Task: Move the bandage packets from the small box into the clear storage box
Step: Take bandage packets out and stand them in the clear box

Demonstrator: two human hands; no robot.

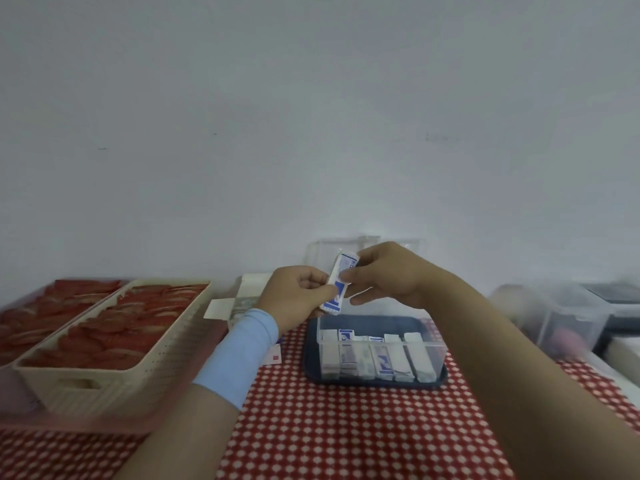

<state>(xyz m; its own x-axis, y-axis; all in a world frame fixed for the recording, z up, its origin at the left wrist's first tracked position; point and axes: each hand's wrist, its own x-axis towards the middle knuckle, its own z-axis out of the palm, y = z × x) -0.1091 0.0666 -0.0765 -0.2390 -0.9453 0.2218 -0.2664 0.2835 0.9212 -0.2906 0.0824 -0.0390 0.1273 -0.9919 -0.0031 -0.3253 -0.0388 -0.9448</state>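
Red-checked cloth (311, 427) covers the near table. On the far left sits a beige basket (114, 382) of red items. The small box (221, 306) lies open behind the left hand (294, 296), whose curled fingers pinch a bandage packet (341, 271) held above the clear storage box (437, 358). The right hand (391, 275) pinches the packet's upper part. Other packets (381, 358) stand in a row inside the box, which rests on a dark tray (311, 358).

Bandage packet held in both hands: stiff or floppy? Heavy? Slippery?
Probably light: the bandage packet hangs in fingertip pinches of the left hand and right hand. Likely fairly stiff: it looks straight between them, no sag. Wrapper looks smooth, so it may slip; the packets standing on end in the clear storage box could topple if nudged.
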